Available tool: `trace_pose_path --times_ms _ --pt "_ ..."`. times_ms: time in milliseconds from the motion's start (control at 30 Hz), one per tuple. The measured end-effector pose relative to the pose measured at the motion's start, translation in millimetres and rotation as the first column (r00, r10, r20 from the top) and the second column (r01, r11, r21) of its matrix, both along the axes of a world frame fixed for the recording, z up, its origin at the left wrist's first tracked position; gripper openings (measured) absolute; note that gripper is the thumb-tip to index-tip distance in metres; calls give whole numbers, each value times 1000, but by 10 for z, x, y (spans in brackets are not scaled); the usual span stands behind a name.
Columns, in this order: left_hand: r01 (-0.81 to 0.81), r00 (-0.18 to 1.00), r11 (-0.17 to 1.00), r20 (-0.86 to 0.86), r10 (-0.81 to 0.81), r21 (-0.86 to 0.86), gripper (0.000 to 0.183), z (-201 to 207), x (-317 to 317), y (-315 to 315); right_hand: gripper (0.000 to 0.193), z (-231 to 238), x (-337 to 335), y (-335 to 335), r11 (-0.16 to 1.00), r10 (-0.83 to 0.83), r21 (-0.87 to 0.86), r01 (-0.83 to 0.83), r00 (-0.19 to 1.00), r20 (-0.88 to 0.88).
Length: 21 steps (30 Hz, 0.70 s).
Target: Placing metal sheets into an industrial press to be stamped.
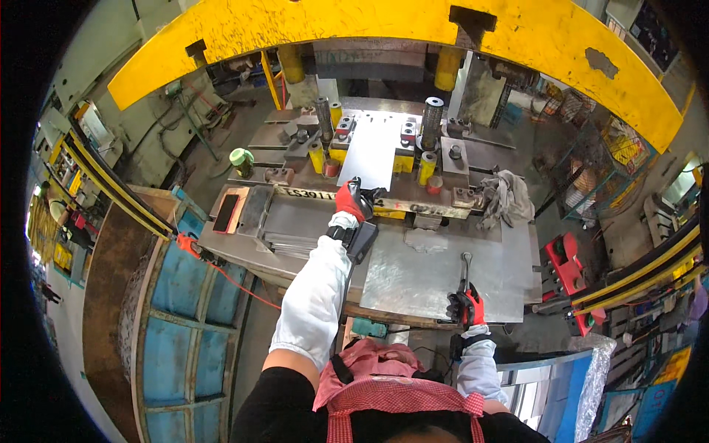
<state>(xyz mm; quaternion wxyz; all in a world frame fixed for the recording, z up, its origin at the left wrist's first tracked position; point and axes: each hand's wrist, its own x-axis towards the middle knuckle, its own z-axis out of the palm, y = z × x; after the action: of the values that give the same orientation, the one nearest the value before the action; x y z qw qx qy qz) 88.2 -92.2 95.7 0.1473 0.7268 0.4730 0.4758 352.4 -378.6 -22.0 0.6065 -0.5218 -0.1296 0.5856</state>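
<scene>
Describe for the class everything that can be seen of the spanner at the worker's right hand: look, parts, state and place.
The spanner looks like grey metal, with a rounded, ring-like head and a slim straight shaft. Its head points away from the worker; the near end is hidden by the red-and-black gloved right hand, which appears to grip it. It shows against the flat metal sheet; whether it touches that is unclear.

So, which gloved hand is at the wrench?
The right hand: the wrench extends up from it. The left hand is at the narrow bright sheet.
</scene>
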Motion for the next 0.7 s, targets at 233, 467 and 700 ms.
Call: trace_pose_path --times_ms 233,467,700 --pt "-51 997 991 -57 44 -123 23 -105 -395 103 18 8 -169 94 994 96 52 -92 991 -97" --pt "101 953 986 -297 -58 132 22 369 -271 -186 19 12 -99 42 995 75 71 -70 994 -78" --pt "-99 937 991 -345 63 -88 24 -61 -392 102 19 1 -150 63 997 65 39 -63 996 -55"
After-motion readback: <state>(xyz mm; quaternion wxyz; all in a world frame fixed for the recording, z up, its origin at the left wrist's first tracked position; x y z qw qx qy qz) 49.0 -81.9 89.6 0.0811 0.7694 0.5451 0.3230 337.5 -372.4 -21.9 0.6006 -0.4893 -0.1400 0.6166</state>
